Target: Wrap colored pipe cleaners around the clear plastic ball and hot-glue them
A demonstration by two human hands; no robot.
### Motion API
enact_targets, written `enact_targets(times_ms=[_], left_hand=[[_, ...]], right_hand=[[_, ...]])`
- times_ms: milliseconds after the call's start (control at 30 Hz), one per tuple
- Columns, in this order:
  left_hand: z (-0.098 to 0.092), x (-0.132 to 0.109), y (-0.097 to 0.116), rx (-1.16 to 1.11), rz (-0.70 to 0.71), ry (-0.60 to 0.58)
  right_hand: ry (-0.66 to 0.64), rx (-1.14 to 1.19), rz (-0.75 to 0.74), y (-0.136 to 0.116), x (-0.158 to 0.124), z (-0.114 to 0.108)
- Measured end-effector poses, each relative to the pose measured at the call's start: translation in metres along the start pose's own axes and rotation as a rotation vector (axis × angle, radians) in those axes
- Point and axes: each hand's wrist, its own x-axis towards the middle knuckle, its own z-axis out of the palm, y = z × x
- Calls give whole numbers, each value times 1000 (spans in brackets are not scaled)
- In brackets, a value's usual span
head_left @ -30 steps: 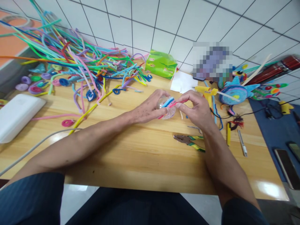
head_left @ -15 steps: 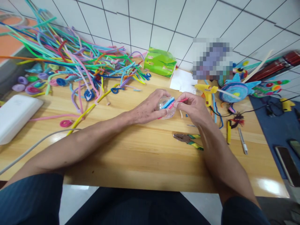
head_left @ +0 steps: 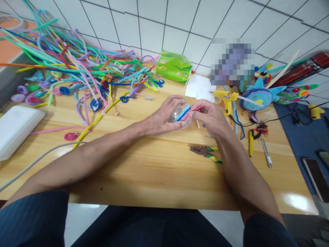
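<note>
My left hand [head_left: 161, 118] is curled round a small clear plastic ball [head_left: 178, 113] held just above the wooden table [head_left: 154, 164]. Blue and pink pipe cleaners [head_left: 183, 113] lie wrapped across the ball. My right hand [head_left: 212, 116] pinches the red-pink pipe cleaner end [head_left: 199, 108] at the ball's right side. Both hands meet over the middle of the table.
A big tangle of coloured pipe cleaners [head_left: 84, 68] fills the back left. A white box [head_left: 17, 128] sits at the left edge. Pliers [head_left: 205, 152], a yellow glue gun [head_left: 226, 99], a green packet [head_left: 174, 67], a knife [head_left: 266, 152] and a blue craft fish [head_left: 259, 97] lie around.
Both hands and the ball have drifted slightly up and left in view. The right fingers have closed in nearer the ball along the pink pipe cleaner.
</note>
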Motion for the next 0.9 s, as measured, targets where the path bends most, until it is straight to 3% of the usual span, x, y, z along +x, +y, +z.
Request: enact_targets(times_ms=[367,567,733,900], left_hand=[[-10,3,13,-18,-90,-75],[-9,3,23,-57,-236,-15],[-2,1,18,-87,-231,26],[0,0,15,-98,-181,52]], right_hand=[[-7,-1,-23,0,0,1],[-13,-40,-18,-6,-6,5],[-38,-21,-1,-7,-5,3],[19,21,27,-5,-2,2]])
